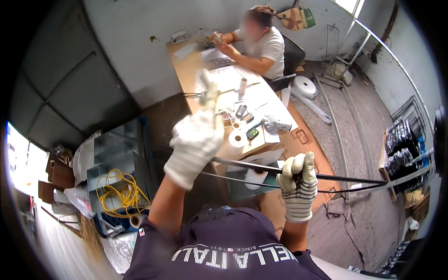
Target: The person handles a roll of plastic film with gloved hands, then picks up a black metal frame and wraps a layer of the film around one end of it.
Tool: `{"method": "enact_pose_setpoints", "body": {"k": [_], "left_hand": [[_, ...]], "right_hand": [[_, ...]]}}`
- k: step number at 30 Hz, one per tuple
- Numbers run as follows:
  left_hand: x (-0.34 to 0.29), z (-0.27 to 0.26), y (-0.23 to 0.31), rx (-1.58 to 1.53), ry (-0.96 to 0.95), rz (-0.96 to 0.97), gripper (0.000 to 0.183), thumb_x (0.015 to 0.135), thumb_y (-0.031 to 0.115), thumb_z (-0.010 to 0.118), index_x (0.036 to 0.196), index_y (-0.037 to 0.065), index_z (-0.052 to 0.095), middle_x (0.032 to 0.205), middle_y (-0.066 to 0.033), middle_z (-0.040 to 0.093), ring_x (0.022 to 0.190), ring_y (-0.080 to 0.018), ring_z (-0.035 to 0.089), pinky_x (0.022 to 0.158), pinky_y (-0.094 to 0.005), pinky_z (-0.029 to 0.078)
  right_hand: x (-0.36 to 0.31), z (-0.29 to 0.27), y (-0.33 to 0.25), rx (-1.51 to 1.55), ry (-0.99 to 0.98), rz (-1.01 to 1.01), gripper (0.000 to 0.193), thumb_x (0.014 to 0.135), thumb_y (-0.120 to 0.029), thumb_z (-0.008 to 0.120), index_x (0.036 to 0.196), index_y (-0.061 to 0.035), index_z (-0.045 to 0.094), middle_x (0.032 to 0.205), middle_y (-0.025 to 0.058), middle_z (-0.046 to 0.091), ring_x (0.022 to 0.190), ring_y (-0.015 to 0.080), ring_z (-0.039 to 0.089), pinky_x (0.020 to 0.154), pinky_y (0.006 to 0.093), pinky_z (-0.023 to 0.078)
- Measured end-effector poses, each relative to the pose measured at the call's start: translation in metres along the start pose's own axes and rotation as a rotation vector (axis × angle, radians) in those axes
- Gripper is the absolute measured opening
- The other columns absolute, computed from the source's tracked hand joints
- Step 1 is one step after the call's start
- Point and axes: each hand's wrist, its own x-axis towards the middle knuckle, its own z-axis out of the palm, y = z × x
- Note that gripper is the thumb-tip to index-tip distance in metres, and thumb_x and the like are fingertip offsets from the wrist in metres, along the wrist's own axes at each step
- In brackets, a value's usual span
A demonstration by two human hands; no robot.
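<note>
Cluttered table [188, 70] ahead, right hand [297, 189] curled closed round black strip [350, 179], best kept snug and untwisted; left hand [196, 140] blurred, can't tell its grip.

- A small workshop, by its rough grey floor [373, 107] and scuffed wall [140, 32].
- On the counter [186, 74], a striped work glove [277, 122] near the near right corner and a white roll [238, 138] by the near edge.
- Yellow cord [122, 192] heaped at left.
- Shiny black bundles [400, 139] racked at right.
</note>
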Motion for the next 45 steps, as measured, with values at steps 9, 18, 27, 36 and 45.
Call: {"method": "enact_pose_setpoints", "body": {"k": [9,18,27,36,45], "left_hand": [[0.02,0.0,0.019,-0.697,-0.225,-0.259,0.041,0.085,0.023,0.055,0.12,0.003,0.052,0.062,-0.0077,0.058,0.054,-0.0128,0.055,0.054,-0.0254,0.045],[-0.096,0.01,-0.014,-1.68,-0.132,-1.055,0.016,0.089,0.014,0.05,0.088,0.004,0.062,0.056,0.0022,0.054,0.042,-0.0015,0.042,0.041,-0.0155,0.032],[-0.11,0.038,-0.01,-2.185,-0.152,-1.104,0.026,0.087,0.009,0.056,0.112,0.004,0.054,0.097,-0.0084,0.063,0.078,-0.0124,0.064,0.066,-0.0247,0.056],[-0.112,0.029,-0.004,-2.053,-0.19,-1.134,0.024,0.088,0.023,0.056,0.101,0.002,0.059,0.084,-0.0076,0.064,0.067,-0.0124,0.064,0.059,-0.0235,0.055],[-0.123,0.04,-0.012,-1.972,-0.459,-1.146,0.028,0.088,0.03,0.056,0.086,0.004,0.064,0.062,-0.0017,0.057,0.051,-0.0099,0.054,0.045,-0.0214,0.044]], "right_hand": [[0.004,-0.016,0.006,-0.093,0.071,0.006,0.037,0.094,-0.033,0.043,0.089,-0.0012,0.06,0.087,0.0185,0.064,0.055,0.0112,0.051,0.046,0.0192,0.041],[0.008,-0.034,0.011,-0.021,0.031,0.032,0.034,0.091,-0.034,0.049,0.087,-0.0035,0.064,0.087,0.0152,0.064,0.055,0.0093,0.051,0.046,0.0169,0.043],[0.008,-0.053,0.007,-0.057,-0.074,0.051,0.034,0.092,-0.036,0.046,0.084,-0.0073,0.061,0.064,0.0058,0.057,0.042,0.0088,0.04,0.038,0.0187,0.031],[0.012,-0.062,0.011,-0.016,-0.342,-0.047,0.035,0.094,-0.037,0.039,0.086,-0.0076,0.056,0.05,-0.0031,0.033,0.035,0.0062,0.019,0.033,0.0212,0.018],[-0.001,-0.061,0.003,-0.158,-0.162,-0.106,0.036,0.094,-0.038,0.039,0.081,-0.0083,0.052,0.048,-0.0049,0.027,0.036,0.0059,0.015,0.035,0.0224,0.016]]}}
